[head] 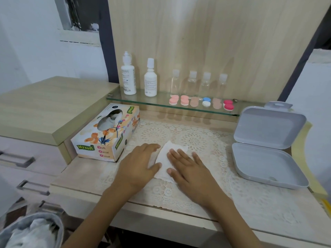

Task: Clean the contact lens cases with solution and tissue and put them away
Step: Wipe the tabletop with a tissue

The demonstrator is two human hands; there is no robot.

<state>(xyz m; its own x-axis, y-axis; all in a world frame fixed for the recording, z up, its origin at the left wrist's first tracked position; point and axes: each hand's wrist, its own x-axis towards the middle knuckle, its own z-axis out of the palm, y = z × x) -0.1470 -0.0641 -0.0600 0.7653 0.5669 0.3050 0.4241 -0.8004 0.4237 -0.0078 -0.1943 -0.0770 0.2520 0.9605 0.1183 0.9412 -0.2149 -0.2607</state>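
Two flat hands [141, 163] press soft (creased) tissue [165, 158].

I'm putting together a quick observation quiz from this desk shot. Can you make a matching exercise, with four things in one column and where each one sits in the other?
Things
1. tissue
2. tissue box
3. grey hinged box
4. contact lens cases

Places
a. in a row on the glass shelf
b. lying open at the right end of the lace mat
c. flat under the left hand and right hand
d. at the mat's left end

Pairs: 1-c, 2-d, 3-b, 4-a
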